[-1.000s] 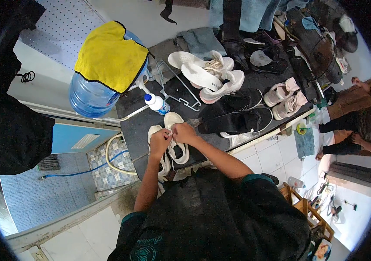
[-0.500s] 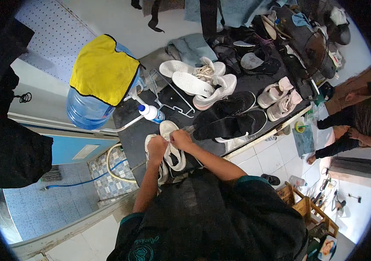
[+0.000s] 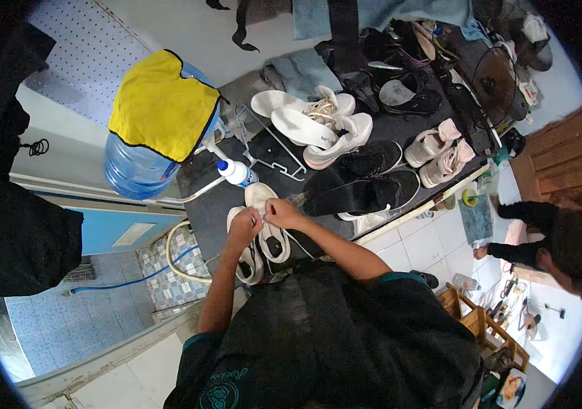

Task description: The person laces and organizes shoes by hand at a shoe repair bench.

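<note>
Left hand (image 3: pixel 244 226) and right hand (image 3: pixel 281 213) are drawn close together, fingers pinched shut over the white sneakers (image 3: pixel 261 232); the grip appears to be on the laces, though the lace itself is too small to confirm. Both forearms rise from the lower edge, elbows bent, wrists converging above the pair. The sneakers lie side by side at the near edge of the dark bench (image 3: pixel 212 208), toes pointing away from the person. A white bottle with a blue cap (image 3: pixel 235 173) lies just beyond them. Black shoes (image 3: pixel 362 180) sit to their right.
</note>
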{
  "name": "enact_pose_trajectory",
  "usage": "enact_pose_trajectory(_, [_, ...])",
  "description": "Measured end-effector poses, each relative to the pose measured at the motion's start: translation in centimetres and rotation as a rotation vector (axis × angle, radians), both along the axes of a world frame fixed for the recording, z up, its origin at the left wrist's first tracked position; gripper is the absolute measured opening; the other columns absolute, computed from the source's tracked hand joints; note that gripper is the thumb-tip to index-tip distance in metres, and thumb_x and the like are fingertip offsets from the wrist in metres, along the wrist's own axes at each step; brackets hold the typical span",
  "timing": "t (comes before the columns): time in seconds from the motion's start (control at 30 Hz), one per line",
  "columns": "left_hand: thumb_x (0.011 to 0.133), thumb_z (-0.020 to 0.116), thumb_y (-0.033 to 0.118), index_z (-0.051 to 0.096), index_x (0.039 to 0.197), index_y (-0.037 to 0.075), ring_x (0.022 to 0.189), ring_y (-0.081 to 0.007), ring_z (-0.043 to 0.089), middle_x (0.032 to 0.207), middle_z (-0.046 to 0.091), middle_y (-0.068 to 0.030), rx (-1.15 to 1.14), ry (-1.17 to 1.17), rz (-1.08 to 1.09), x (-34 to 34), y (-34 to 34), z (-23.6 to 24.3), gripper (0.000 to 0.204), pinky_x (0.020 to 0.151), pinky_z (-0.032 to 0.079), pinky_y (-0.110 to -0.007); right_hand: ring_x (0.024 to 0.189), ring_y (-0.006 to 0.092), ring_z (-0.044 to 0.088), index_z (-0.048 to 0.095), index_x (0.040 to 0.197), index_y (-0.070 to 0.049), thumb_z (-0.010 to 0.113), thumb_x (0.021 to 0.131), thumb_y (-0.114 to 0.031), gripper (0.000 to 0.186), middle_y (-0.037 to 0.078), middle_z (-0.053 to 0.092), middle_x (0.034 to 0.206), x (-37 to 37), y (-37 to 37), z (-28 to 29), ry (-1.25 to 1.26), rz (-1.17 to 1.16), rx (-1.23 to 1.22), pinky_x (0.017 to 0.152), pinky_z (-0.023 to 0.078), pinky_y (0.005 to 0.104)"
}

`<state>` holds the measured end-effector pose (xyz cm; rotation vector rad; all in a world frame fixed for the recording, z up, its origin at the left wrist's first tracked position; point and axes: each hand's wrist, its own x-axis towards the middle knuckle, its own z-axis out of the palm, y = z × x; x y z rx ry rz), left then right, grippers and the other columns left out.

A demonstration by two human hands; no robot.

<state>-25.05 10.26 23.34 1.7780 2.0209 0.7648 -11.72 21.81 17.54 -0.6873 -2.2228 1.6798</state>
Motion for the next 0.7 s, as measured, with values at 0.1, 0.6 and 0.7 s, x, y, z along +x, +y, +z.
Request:
enact_pose_trajectory(0.1, [0.077,0.065,0.003,0.053,0.079,0.001,0.063,-0.0269,0.061,0.073,0.059,-0.0135,0.013,-0.041,0.069,0.0,-0.8,-0.1,0.012,0.059,0.047,-0.036,0.067,0.0242,0.062,0.056,0.08,-0.003,0.063,0.074,-0.013,0.014,0.012,0.061,0.073,-0.3,-0.3,-0.2,0.043,-0.027,0.036,0.06,0.047,0.0363])
enact_pose_trajectory(0.6, [0.07,0.067,0.005,0.061,0.071,0.001,0.065,-0.0318,0.063,0.071,0.063,-0.0131,-0.172,0.125,0.273,1.4,-1.5,-0.3,0.007,0.058,0.05,-0.039,0.066,0.0245,0.063,0.057,0.083,-0.004,0.068,0.067,-0.007,0.02,0.012,0.062,0.07,1.7,-0.4,-0.8,-0.207,0.03,0.326,0.06,0.048,0.0369])
enact_pose_trajectory(0.7, [0.071,0.065,0.01,0.066,0.071,0.003,0.07,-0.0324,0.065,0.074,0.064,-0.0144,-0.124,0.349,0.411,-0.2,-1.9,-0.6,0.007,0.062,0.052,-0.041,0.067,0.0317,0.064,0.059,0.081,-0.004,0.065,0.068,-0.009,0.015,0.016,0.062,0.069,3.2,0.4,0.3,-0.325,-0.095,0.514,0.062,0.05,0.0411])
